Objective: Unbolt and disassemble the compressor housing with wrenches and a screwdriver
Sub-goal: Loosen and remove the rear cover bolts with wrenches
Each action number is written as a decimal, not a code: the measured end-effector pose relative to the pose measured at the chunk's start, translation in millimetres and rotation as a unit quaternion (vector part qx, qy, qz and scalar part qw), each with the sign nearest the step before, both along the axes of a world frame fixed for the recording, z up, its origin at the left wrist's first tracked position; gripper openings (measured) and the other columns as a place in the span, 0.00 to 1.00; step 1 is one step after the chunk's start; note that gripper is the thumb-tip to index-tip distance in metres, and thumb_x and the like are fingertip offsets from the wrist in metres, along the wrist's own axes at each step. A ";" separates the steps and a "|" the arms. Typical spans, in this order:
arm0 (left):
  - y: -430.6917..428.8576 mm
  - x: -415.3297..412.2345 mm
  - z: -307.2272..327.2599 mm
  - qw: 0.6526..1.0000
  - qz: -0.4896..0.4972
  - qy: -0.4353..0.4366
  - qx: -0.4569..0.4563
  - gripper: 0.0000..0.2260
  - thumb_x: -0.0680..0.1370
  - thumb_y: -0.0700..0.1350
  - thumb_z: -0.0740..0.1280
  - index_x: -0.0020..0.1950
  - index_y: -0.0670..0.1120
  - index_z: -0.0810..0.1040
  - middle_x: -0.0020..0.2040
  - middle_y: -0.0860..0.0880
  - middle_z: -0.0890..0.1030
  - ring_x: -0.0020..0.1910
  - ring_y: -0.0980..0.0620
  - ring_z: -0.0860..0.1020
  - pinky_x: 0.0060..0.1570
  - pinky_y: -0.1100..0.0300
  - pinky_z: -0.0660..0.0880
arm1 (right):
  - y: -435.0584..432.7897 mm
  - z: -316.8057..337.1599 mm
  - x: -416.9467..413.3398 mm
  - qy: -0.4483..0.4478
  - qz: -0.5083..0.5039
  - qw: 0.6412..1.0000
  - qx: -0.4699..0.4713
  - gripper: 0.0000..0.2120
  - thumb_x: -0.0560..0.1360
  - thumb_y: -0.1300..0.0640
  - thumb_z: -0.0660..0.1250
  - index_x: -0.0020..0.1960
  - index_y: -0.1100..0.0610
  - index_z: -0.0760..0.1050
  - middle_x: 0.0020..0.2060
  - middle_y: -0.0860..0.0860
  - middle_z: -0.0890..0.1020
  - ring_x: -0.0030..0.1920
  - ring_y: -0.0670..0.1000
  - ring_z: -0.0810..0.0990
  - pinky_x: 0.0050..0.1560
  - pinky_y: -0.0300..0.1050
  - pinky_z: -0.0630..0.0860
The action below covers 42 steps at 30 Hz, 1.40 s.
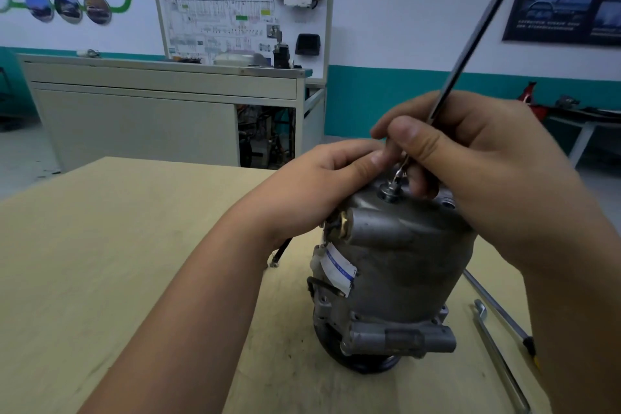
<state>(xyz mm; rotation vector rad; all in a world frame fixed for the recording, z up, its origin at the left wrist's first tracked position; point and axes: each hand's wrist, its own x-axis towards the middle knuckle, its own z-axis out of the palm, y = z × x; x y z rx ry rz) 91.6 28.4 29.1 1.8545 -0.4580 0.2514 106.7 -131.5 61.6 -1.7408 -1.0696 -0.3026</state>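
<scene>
With left hand [322,185] curled over compressor [403,262], upright on desk [134,245], and fingers [420,141] of right hand [487,161] pinching tool [470,54], tip at top bolt [389,194]: keep shaft in line, press down, turn slowly.

Soft, even indoor light from overhead, dim rather than bright, puts a dull sheen on the grey cast-metal compressor housing [410,265] under the fingers [353,148] of the left hand [312,185]. It leaves only a faint shadow on the pale wooden tabletop [117,262] below them. The right hand [487,165] and the long thin steel tool shaft [472,44] its fingers [413,141] pinch are slightly smeared by motion. Beyond the fingers the white and teal wall [403,27] is unsharp and bowed by the wide lens, and the corners are darkened.
</scene>
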 end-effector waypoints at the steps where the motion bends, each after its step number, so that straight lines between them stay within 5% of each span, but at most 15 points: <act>1: 0.2 -0.3 0.1 1.000 0.000 -0.001 -0.001 0.09 0.79 0.52 0.61 0.46 0.57 0.81 0.47 0.54 0.82 0.50 0.55 0.80 0.56 0.53 0.74 | -1.6 0.6 0.6 0.006 0.003 1.000 0.001 0.13 0.67 0.44 0.61 0.44 0.49 0.78 0.35 0.53 0.81 0.28 0.44 0.77 0.32 0.39 0.75; 4: 0.9 -0.3 -0.5 1.000 -0.001 -0.002 0.003 0.09 0.80 0.49 0.60 0.52 0.56 0.79 0.51 0.55 0.83 0.54 0.56 0.80 0.58 0.55 0.73 | -5.0 2.3 1.6 0.012 0.004 1.000 -0.001 0.13 0.66 0.44 0.60 0.47 0.45 0.77 0.33 0.45 0.82 0.31 0.43 0.79 0.34 0.34 0.77; 7: 1.1 0.1 -1.2 1.000 0.000 0.001 0.008 0.10 0.79 0.51 0.60 0.55 0.56 0.79 0.52 0.55 0.82 0.55 0.56 0.79 0.59 0.55 0.72 | -5.7 1.9 2.5 0.005 -0.002 1.000 0.004 0.07 0.70 0.48 0.63 0.48 0.43 0.75 0.37 0.49 0.83 0.31 0.46 0.81 0.36 0.38 0.79; 10: 1.4 1.2 -1.8 1.000 0.015 -0.001 0.009 0.13 0.77 0.54 0.60 0.58 0.59 0.78 0.55 0.56 0.82 0.57 0.58 0.78 0.61 0.54 0.72 | -6.7 1.8 5.1 0.002 -0.013 1.000 0.014 0.07 0.77 0.59 0.63 0.47 0.48 0.75 0.39 0.51 0.82 0.30 0.46 0.80 0.33 0.37 0.79; 15: 1.3 1.7 -2.1 1.000 0.005 0.003 0.006 0.13 0.77 0.53 0.60 0.59 0.59 0.78 0.56 0.55 0.82 0.58 0.56 0.79 0.62 0.52 0.72 | -3.5 0.5 8.3 0.076 0.000 0.995 0.071 0.04 0.77 0.63 0.62 0.45 0.56 0.73 0.29 0.52 0.81 0.23 0.47 0.77 0.25 0.38 0.76; 21: 0.3 1.4 0.0 1.000 0.005 -0.003 0.013 0.10 0.77 0.53 0.60 0.51 0.56 0.79 0.49 0.56 0.81 0.53 0.56 0.79 0.59 0.53 0.72 | 5.9 -3.8 7.2 0.041 -0.004 0.996 0.073 0.08 0.78 0.63 0.61 0.45 0.52 0.72 0.32 0.51 0.81 0.24 0.42 0.75 0.27 0.31 0.71; 25: -0.1 0.6 -0.7 1.000 0.005 -0.001 0.000 0.12 0.80 0.49 0.59 0.59 0.52 0.78 0.56 0.51 0.82 0.57 0.53 0.79 0.62 0.50 0.73 | 8.3 -6.2 10.4 0.031 -0.004 0.998 0.049 0.06 0.77 0.61 0.63 0.47 0.50 0.73 0.28 0.41 0.79 0.29 0.37 0.75 0.32 0.29 0.69; 30: 0.2 1.9 -1.9 1.000 0.018 0.002 -0.001 0.13 0.76 0.54 0.61 0.58 0.58 0.79 0.55 0.54 0.83 0.56 0.57 0.79 0.60 0.53 0.73 | 7.0 -5.0 10.8 -0.015 -0.029 0.999 0.011 0.09 0.78 0.57 0.62 0.44 0.46 0.77 0.27 0.37 0.78 0.30 0.35 0.75 0.33 0.27 0.67; 34: -2.3 -1.0 0.9 1.000 0.008 -0.009 0.007 0.09 0.74 0.57 0.61 0.45 0.64 0.81 0.44 0.60 0.83 0.47 0.63 0.80 0.48 0.65 0.73 | 6.5 -5.0 8.7 -0.015 -0.023 0.999 0.037 0.10 0.77 0.60 0.63 0.40 0.50 0.78 0.20 0.42 0.75 0.21 0.40 0.72 0.27 0.32 0.66; 38: -3.0 -1.3 1.8 1.000 0.000 -0.011 0.000 0.11 0.75 0.57 0.59 0.39 0.61 0.81 0.40 0.59 0.81 0.44 0.61 0.78 0.47 0.62 0.73 | 5.9 -4.1 4.6 0.031 0.026 0.998 0.051 0.10 0.77 0.62 0.61 0.40 0.53 0.77 0.26 0.58 0.77 0.20 0.46 0.73 0.24 0.39 0.72; 42: -1.7 -1.3 1.1 1.000 -0.012 0.003 -0.017 0.10 0.75 0.56 0.61 0.41 0.59 0.82 0.41 0.55 0.83 0.42 0.58 0.81 0.42 0.64 0.77 | 6.6 -4.1 1.3 0.024 0.039 0.999 0.017 0.09 0.71 0.47 0.63 0.40 0.52 0.77 0.27 0.50 0.78 0.25 0.40 0.73 0.29 0.36 0.71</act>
